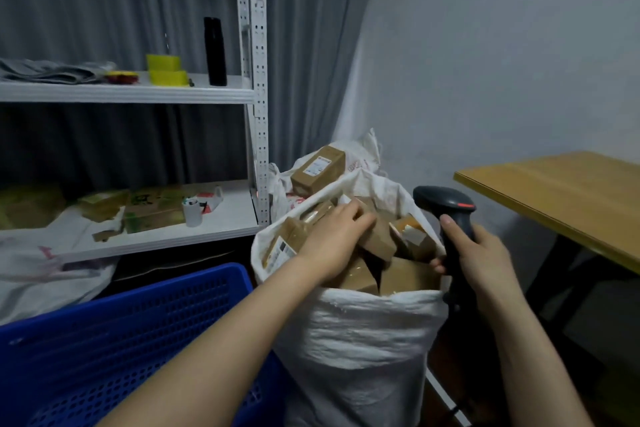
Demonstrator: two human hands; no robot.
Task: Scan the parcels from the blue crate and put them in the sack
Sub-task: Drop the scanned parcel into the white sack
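A white woven sack (360,340) stands in the middle, filled to the brim with several brown cardboard parcels (405,276). My left hand (336,236) reaches into its mouth and lies on top of the parcels, fingers bent over a small brown box (379,239); whether it grips the box is unclear. My right hand (481,253) grips the handle of a black barcode scanner (445,205) at the sack's right edge, head pointing left. The blue crate (114,333) is at the lower left; its inside is out of sight.
A second white sack (363,156) behind holds a labelled brown box (318,168). A white metal shelf (138,91) on the left carries a black bottle, yellow items and flattened cartons. A wooden table (561,198) stands at the right, grey curtain and wall behind.
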